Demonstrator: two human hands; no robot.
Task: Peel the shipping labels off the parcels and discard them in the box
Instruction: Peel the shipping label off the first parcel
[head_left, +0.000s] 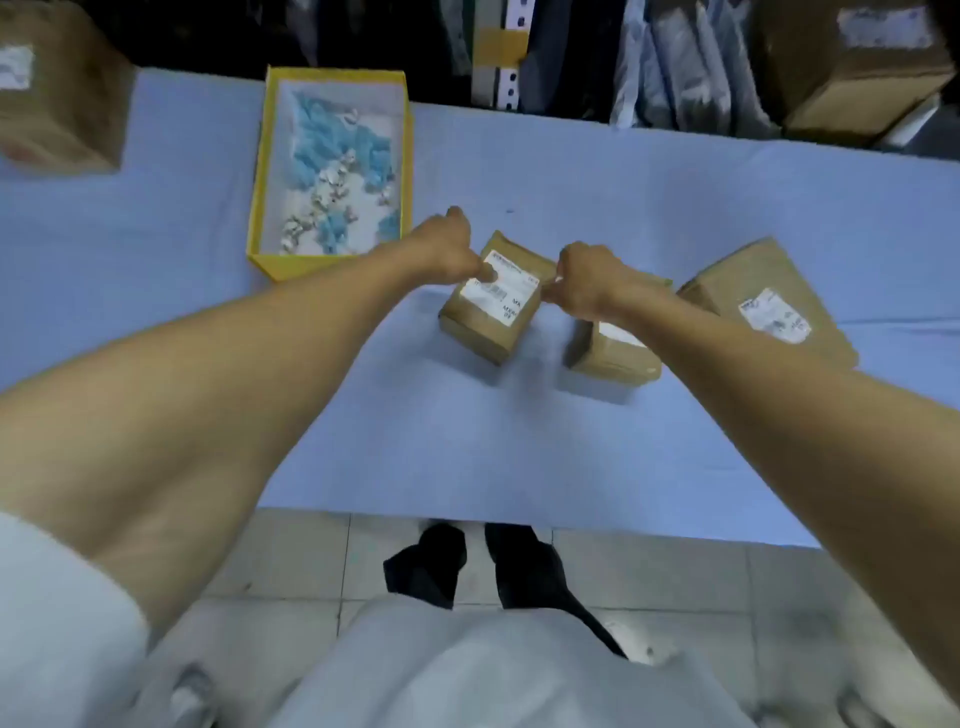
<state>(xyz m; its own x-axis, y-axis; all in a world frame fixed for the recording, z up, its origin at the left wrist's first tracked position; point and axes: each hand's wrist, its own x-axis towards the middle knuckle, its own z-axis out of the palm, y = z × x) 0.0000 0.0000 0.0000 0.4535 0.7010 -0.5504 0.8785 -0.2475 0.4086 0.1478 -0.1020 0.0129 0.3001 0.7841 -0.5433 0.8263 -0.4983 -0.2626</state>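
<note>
Three brown parcels lie on the blue-covered table (467, 441). The left parcel (480, 327) carries a white shipping label (501, 293). My left hand (449, 249) presses on the label's far left corner with thumb and fingers closed. My right hand (587, 286) grips the parcel's right edge beside the label. The middle parcel (613, 358) is partly hidden under my right wrist, a strip of its label showing. The right parcel (769, 301) has its own label (776, 317). A yellow box (260, 171) with crumpled white and blue label scraps stands at the far left.
A large cardboard carton (57, 93) sits on the table's far left corner. Another carton (852, 67) stands behind the table at the right. Hanging clothes fill the background. The table's near edge runs above a tiled floor (291, 561).
</note>
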